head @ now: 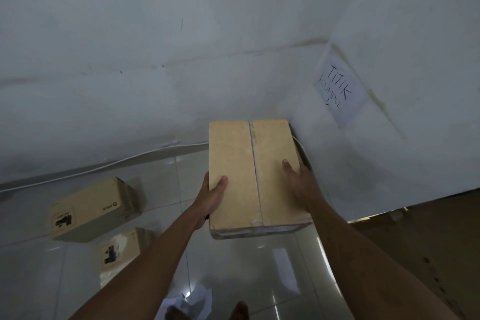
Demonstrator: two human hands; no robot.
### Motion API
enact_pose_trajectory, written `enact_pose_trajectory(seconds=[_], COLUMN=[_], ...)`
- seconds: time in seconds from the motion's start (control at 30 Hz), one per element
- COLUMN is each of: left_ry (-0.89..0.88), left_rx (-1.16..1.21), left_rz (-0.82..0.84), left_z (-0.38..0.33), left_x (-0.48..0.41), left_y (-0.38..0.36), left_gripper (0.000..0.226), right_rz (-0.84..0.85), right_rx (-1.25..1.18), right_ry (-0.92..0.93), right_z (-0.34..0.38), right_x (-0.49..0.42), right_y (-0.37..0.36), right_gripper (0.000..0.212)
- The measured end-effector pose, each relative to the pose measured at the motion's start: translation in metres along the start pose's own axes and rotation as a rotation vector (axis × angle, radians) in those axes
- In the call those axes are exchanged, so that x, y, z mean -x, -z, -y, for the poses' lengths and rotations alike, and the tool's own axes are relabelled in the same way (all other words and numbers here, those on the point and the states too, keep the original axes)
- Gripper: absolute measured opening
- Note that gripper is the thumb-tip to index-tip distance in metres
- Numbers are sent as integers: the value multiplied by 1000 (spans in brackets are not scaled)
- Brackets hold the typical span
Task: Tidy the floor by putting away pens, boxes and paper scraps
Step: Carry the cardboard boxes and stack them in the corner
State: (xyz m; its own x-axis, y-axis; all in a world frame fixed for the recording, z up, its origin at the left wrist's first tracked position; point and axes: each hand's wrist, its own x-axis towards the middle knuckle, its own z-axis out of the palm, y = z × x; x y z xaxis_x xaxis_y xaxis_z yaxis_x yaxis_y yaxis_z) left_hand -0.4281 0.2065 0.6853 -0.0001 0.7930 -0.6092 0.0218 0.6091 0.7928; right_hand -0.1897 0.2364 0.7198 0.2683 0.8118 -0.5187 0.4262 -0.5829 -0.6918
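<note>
Left hand, right hand grip opposite sides of box; balanced carry, likely bound for corner under sign.

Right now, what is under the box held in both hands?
Below the held box, glossy floor tiles show, and a white cable runs behind it along the wall. The corner floor directly beneath is covered.
</note>
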Motion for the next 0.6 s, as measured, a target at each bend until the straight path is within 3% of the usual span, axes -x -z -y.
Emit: enact_pose_trajectory(seconds=[0.07,0.6], left_ry=[6,91], left_rx=[-10,-172], left_rz=[17,93], left_z=[-3,-49], left_x=[-4,-77], left_y=[-3,-25], left_gripper=[55,59], right_rz=[-14,-134], right_rx=[-8,-38], right_ry=[-5,-44], right_z=[-4,25], right_x=[-9,-59], right_y=[2,21], right_gripper=[102,64])
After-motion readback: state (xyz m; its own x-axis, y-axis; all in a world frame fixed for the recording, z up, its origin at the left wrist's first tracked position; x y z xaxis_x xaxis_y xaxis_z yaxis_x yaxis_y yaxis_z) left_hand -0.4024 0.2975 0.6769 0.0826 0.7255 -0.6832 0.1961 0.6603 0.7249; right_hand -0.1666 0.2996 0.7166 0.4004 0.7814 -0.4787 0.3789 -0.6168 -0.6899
